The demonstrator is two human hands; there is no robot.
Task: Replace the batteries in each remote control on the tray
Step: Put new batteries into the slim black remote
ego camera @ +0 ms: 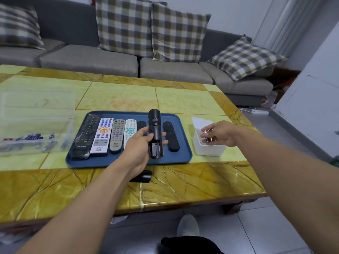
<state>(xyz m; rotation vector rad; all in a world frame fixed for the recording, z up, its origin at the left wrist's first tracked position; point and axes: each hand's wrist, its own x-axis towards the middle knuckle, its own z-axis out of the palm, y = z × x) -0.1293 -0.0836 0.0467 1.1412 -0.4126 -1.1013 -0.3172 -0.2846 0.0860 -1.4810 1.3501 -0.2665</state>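
Remotes first: I am counting seven. Six are lying side by side on the dark blue plastic tray (pixel 102 162): a long black remote (pixel 86 136), a white remote with blue and orange buttons (pixel 102 136), a grey remote with purple buttons (pixel 116 135), a white remote with teal buttons (pixel 129 131), a small black remote (pixel 141 125) mostly hidden behind my hand, and a slim black remote (pixel 170 136) at the right end. The seventh, a black remote with its battery bay open (pixel 155 134), I am gripping in my left hand (pixel 136 149), fingers curled round it, lifted above the tray with the empty bay facing up. A black battery cover (pixel 144 176) is lying on the table just in front of the tray, partly covered by my forearm.

My right hand (pixel 222 133) is pinching two used batteries (pixel 209 135), black and gold, over the white rectangular box (pixel 209 151) right of the tray. Left of the tray a clear plastic container (pixel 34 136) is holding blue batteries (pixel 31 138); I cannot count them, too blurred. Its clear lid (pixel 36 103) is sitting behind it.

Everything is resting on a yellow-green marble-look table (pixel 128 99) with brown borders. Behind it a grey sofa (pixel 88 57) is carrying four checked cushions (pixel 124 26), the leftmost one cut off. Pale floor tiles are showing below, with a grey shoe (pixel 188 226).
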